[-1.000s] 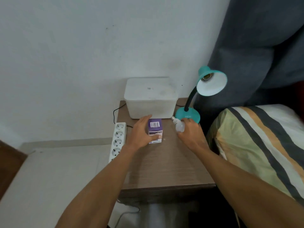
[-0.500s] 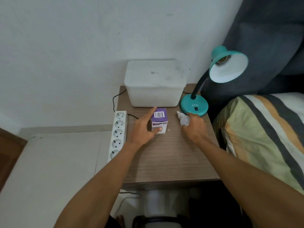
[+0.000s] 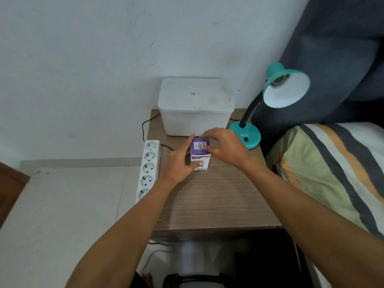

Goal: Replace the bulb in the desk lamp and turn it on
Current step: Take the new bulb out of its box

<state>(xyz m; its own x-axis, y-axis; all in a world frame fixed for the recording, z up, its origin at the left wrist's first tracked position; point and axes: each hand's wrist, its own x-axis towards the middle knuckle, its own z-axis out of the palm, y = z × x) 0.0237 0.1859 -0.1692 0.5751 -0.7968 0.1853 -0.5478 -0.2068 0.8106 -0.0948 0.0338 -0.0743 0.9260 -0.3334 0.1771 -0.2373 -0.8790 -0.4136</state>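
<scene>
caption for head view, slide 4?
Both hands on the purple bulb box; teal lamp socket empty.

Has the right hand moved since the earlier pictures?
Yes. The right hand went left, away from the lamp base, and now touches the top of the bulb box.

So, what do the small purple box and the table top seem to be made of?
Small purple box: probably thin printed cardboard, with a barcode and folded flaps. Table top: looks like matte wood-grain laminate, with even streaks; real wood is possible.
</scene>
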